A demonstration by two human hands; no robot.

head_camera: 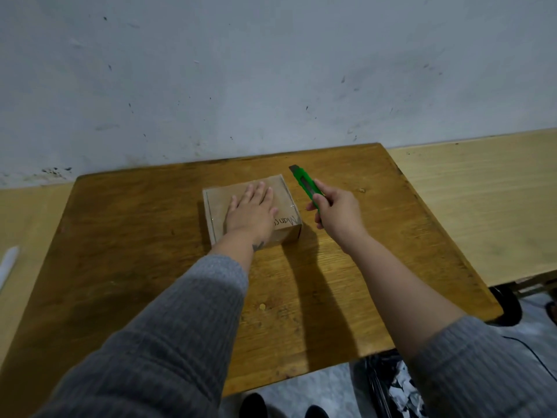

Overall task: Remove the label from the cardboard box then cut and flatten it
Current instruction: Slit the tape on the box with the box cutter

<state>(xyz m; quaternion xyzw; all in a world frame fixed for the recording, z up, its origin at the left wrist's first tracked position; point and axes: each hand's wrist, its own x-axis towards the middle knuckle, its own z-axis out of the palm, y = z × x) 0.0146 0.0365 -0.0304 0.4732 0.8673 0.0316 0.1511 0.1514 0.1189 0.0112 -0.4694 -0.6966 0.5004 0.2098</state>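
A small brown cardboard box (283, 196) lies closed on the wooden table (144, 236), taped along its edges, with dark handwriting near its front right corner. My left hand (252, 209) rests flat on the box top, fingers straight and spread. Just right of the box, my right hand (337, 211) grips a green utility knife (304, 182) by its handle. The knife's tip points away from me toward the wall, and it is held beside the box's right side without touching it.
A grey wall stands right behind the table. Lighter wooden surfaces (482, 200) flank the table on both sides. A black bin bag with paper scraps (398, 387) sits on the floor under the table's front right corner. A white object (9, 260) lies at the far left.
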